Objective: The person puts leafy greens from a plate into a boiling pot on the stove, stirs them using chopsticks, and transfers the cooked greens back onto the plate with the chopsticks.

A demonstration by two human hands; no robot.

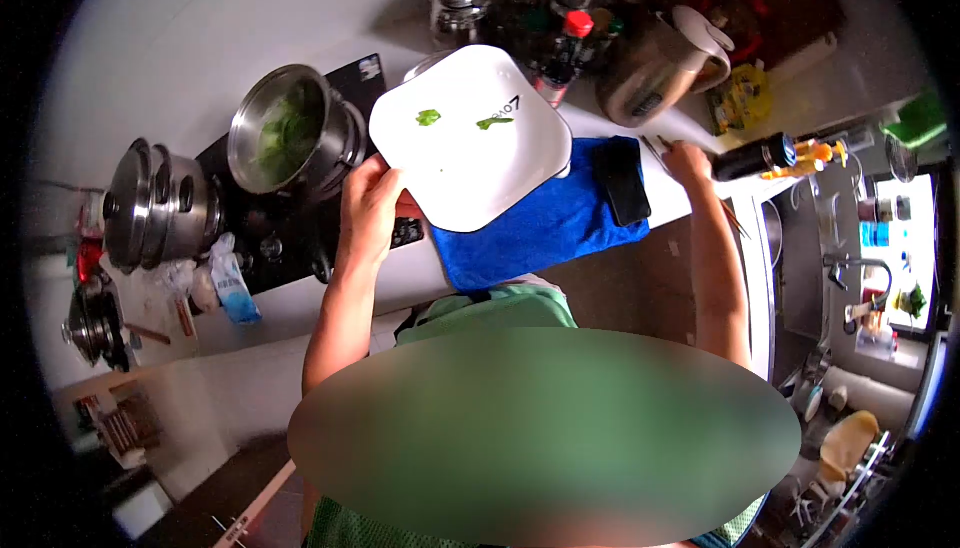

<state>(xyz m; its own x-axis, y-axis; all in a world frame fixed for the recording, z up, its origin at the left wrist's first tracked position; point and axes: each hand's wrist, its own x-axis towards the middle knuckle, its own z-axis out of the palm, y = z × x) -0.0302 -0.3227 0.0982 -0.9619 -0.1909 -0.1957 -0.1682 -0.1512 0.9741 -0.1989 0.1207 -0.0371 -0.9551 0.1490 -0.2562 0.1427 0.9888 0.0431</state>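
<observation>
A person's left hand (368, 210) grips the edge of a white square plate (470, 138), held tilted above the counter's front edge, beside a steel pot (290, 133) of greens. Two green scraps (428, 118) cling to the plate (its far corner hides part of the counter). The right hand (688, 160) rests on chopsticks (660, 148) at the counter's right edge; its grasp is unclear. A blur covers the torso.

The fingers of the left hand (372, 210) are hidden behind the white plate (470, 138) — and the torso is blurred out.
</observation>
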